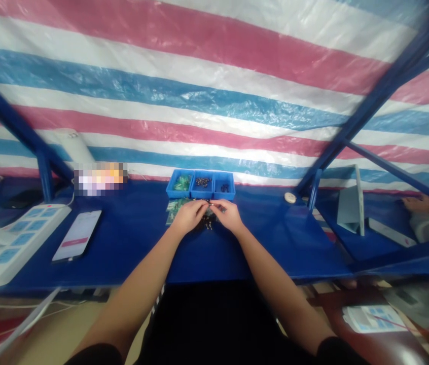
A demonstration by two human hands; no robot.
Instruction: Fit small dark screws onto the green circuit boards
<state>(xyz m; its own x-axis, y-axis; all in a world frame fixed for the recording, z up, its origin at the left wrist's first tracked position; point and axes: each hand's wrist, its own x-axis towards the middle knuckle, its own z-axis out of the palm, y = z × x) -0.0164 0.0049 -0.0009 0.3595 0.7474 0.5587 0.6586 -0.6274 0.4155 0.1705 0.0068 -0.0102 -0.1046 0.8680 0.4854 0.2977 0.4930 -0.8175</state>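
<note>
We wear black sleeves [93, 355] above our bare forearms, our bare left hand [188, 217] and bare right hand [229, 216] have no gloves, and a dark garment [214, 324] shows white stripes along one edge.

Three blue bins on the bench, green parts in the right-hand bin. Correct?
Not quite: the green parts are in the left-hand bin, not the right-hand bin, as the head view shows. The three blue bins on the bench are as you said.

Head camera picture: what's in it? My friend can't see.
The left hand and right hand pinch a tiny part over a dark pile on a blue table. Three blue bins stand behind them, before a striped tarp.
</note>
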